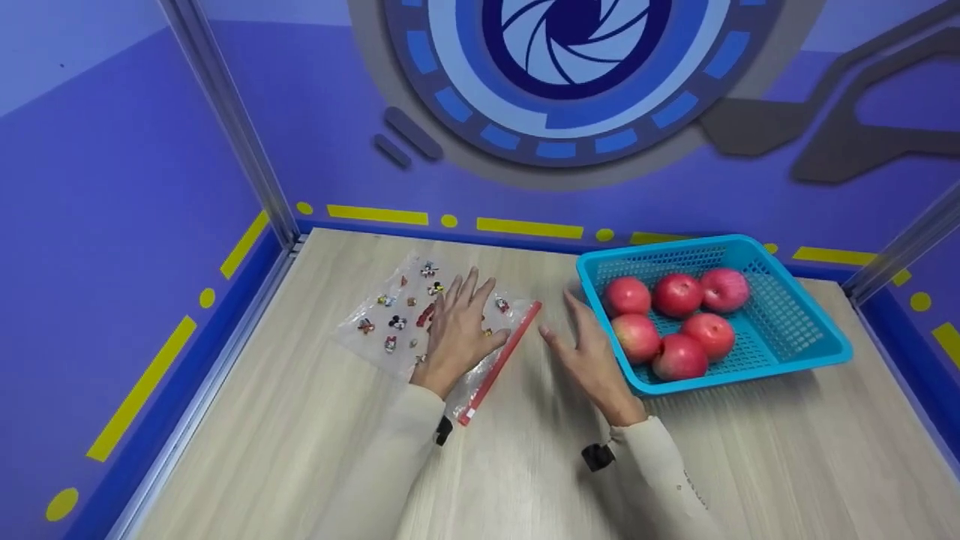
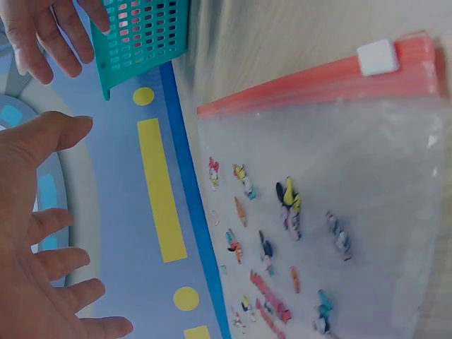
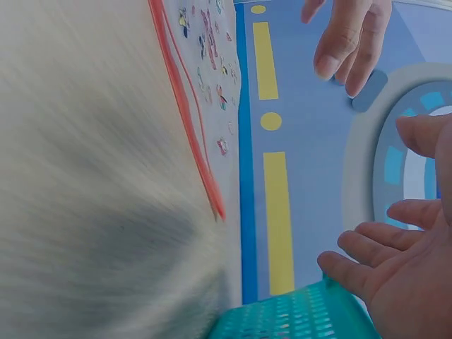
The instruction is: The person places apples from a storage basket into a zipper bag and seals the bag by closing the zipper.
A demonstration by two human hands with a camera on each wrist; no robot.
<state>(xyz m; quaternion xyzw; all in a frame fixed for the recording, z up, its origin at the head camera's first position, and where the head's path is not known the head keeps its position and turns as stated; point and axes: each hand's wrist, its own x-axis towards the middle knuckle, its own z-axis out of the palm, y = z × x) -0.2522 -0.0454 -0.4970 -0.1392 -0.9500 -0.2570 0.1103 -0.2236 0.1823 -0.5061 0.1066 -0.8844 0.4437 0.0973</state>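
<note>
A clear zip bag (image 1: 390, 307) printed with small cartoon figures lies flat on the wooden table (image 1: 300, 450). A red zip strip (image 1: 502, 360) runs along its right edge, with a white slider (image 2: 376, 56) on it. My left hand (image 1: 461, 315) is spread over the bag's right half with straight fingers; whether it touches the bag is unclear. My right hand (image 1: 581, 337) is open, palm down, between the strip and a blue basket (image 1: 817, 315). The basket holds several red apples (image 1: 679, 294). In the left wrist view the left hand (image 2: 49, 233) holds nothing.
The basket stands at the table's right rear, close to the blue wall. Blue walls with yellow marks enclose the table at the left, back and right. Bare wood lies toward the front edge. The right wrist view shows the basket's corner (image 3: 296, 318) beside my right hand (image 3: 402, 261).
</note>
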